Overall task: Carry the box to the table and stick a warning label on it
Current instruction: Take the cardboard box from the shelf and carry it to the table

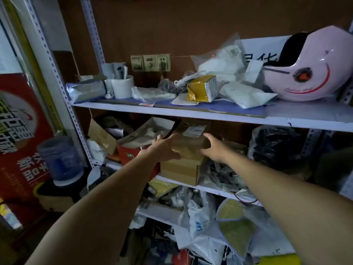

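Observation:
A brown cardboard box [191,139] with a white shipping label on top sits on the middle shelf, stacked on another cardboard box [180,172]. My left hand [164,148] lies against the box's left side, fingers spread. My right hand [214,148] is at the box's right side, fingers curved toward it. Both arms reach forward into the shelf. Whether the hands grip the box firmly is unclear. No table or warning label is in view.
The white metal shelf rack [210,113] is crowded: a pink helmet [309,67], bags, a white cup [122,87] and a yellow parcel [202,88] above; open cartons [107,134] left of the box, a black bag [275,144] right. A water bottle [59,159] stands at left.

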A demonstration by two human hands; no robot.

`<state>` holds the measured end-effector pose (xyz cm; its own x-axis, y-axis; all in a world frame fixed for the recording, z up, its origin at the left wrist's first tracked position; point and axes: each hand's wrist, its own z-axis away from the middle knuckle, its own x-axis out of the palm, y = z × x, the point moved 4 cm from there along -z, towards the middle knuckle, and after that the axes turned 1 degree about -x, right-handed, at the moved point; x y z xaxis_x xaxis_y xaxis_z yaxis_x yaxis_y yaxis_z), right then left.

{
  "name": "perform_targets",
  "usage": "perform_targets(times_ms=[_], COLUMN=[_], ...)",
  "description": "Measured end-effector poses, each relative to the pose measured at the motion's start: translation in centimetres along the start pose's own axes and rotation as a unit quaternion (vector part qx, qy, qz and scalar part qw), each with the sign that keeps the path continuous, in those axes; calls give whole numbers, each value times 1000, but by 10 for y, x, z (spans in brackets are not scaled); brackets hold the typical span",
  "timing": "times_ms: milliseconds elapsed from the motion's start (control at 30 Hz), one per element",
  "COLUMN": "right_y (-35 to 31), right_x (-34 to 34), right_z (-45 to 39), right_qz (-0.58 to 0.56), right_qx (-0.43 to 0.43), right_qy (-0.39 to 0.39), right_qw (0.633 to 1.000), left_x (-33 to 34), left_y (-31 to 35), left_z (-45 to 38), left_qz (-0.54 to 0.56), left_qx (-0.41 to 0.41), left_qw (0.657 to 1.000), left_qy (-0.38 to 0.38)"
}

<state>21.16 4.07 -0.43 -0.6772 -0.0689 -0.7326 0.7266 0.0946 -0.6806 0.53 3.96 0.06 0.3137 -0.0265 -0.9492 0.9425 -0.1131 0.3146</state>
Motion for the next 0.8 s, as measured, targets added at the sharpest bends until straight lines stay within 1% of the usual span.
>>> perform_targets(times_ms=[67, 133, 200, 300, 433, 533, 600, 667, 800], right_y=[-1, 0, -1, -1, -8, -17, -23, -27, -27], right_x=[8, 18, 26, 38, 52, 59, 62, 70, 95], right_z=[-7, -11, -20, -30, -34, -29, -19, 0, 53], right_qz=[-8, -14, -36, -58, -78, -82, -58, -44, -51], right_qx=[5, 19, 28, 45, 65, 86, 97, 99, 109], right_qy=[-15, -33, -27, 13, 95, 143, 180, 211, 248], right_qw=[1000, 999, 999, 997, 990, 983, 977, 971, 961], left_x=[-2, 2, 4, 14, 15, 12, 15, 21, 33], left_y=[-3, -5, -9, -24, -32, -32, -34, -40, -48], left_z=[-6, -14, -26, -47, -67, -64, -60, -48, 0], left_qz=[37, 74, 96, 134, 166, 264, 313, 314, 337], left_qx=[17, 56, 81, 81, 138, 128, 129, 129, 183], left_qw=[999, 996, 992, 987, 975, 953, 939, 939, 924], left_qy=[-7, -13, -15, -44, -44, -72, -60, -52, -1])
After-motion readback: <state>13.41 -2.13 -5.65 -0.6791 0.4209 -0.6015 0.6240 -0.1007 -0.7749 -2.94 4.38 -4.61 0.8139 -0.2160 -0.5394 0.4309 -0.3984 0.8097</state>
